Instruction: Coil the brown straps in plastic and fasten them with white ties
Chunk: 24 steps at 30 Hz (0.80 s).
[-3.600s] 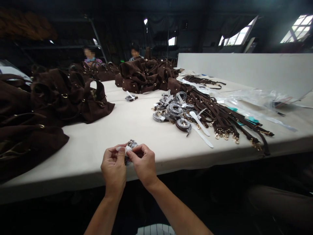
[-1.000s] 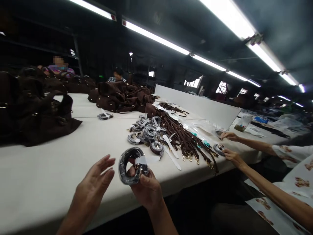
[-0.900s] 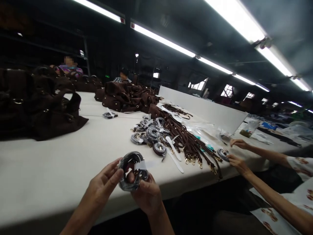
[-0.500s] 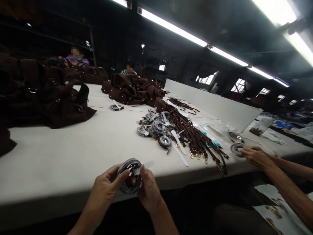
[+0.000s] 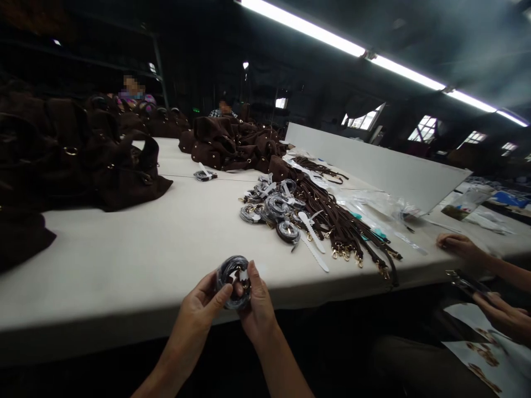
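Both my hands hold one coiled strap (image 5: 232, 276) wrapped in clear plastic, just above the near edge of the white table (image 5: 136, 260). My left hand (image 5: 202, 307) pinches the coil's left side with thumb and fingers. My right hand (image 5: 256, 307) grips its right side, thumb pressing a white tape strip on the coil. A heap of similar wrapped coils (image 5: 271, 210) lies farther out on the table, next to a bundle of loose brown straps (image 5: 344, 226) with gold clasps.
Dark brown suede bags (image 5: 83, 160) are piled at the left, more bags (image 5: 232, 143) at the back. White tape strips (image 5: 313, 240) lie by the coils. A co-worker's hands (image 5: 460, 246) are at the right edge. Two people sit far behind. A white board (image 5: 373, 166) stands upright.
My left hand, open a second ago, has closed on the coil again. The camera has tilted down. The co-worker's hands have pulled back to the right, one now holding a dark strap.
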{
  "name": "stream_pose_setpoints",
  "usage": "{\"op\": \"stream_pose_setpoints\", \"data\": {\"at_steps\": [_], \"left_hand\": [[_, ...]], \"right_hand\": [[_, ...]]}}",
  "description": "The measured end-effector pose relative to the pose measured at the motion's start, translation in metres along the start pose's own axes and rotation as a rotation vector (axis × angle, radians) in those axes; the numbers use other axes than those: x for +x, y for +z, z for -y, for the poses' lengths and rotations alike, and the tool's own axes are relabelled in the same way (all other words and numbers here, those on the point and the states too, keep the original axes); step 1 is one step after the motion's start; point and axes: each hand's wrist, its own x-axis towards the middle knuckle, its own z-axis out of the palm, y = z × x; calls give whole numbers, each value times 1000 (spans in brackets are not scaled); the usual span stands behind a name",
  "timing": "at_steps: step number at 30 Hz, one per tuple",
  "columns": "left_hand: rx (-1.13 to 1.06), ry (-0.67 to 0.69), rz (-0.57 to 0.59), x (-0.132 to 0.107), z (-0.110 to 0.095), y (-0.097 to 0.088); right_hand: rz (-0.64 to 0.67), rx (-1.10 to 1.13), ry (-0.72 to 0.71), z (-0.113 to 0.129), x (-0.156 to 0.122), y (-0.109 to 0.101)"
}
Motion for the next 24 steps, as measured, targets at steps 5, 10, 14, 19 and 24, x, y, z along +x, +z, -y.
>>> {"op": "stream_pose_setpoints", "data": {"at_steps": [5, 10, 14, 19, 24], "left_hand": [[84, -35, -80, 3, 0, -2], [60, -82, -59, 7, 3, -4], [183, -47, -56, 14, 8, 6], [256, -41, 32, 43, 13, 11], [370, -78, 53, 74, 24, -36]], "right_hand": [[-63, 197, 50, 2, 6, 4], [-98, 203, 25, 7, 5, 3], [-71, 186, -44, 11, 9, -4], [-91, 117, -161, 30, 21, -20], [-165, 209, -178, 101, 36, -45]]}}
